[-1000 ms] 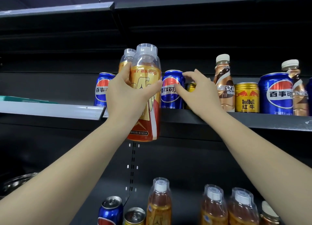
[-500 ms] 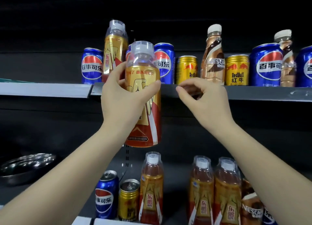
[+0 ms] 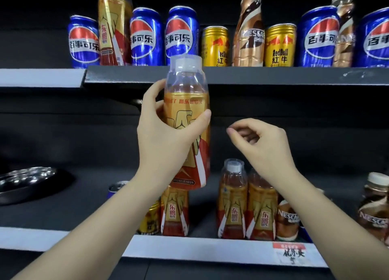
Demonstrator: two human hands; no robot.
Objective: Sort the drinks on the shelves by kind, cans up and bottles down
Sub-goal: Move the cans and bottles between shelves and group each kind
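My left hand [image 3: 166, 136] grips a gold-and-red bottle [image 3: 187, 103] with a clear cap, held upright in the air between the two shelves. My right hand [image 3: 261, 145] hangs empty beside it, fingers loosely curled. The upper shelf [image 3: 252, 74] carries blue Pepsi cans [image 3: 182, 35], gold Red Bull cans [image 3: 280, 46], one gold-and-red bottle [image 3: 113, 27] and two brown Nescafe bottles [image 3: 249, 31]. On the lower shelf [image 3: 200, 247] stand several gold-and-red bottles [image 3: 232, 204], Nescafe bottles [image 3: 287, 220], a gold can [image 3: 149, 223] and a blue can [image 3: 116, 188] partly hidden by my left arm.
A metal bowl [image 3: 27, 179] lies at the left of the lower shelf. A red-and-white price tag [image 3: 291, 253] sticks to the lower shelf's front edge. Dark shelf floor shows between the bowl and the cans.
My left hand has brought the bottle down from the upper shelf's level to between the shelves. My right hand has come away from the upper shelf and dropped lower. The view tilted down.
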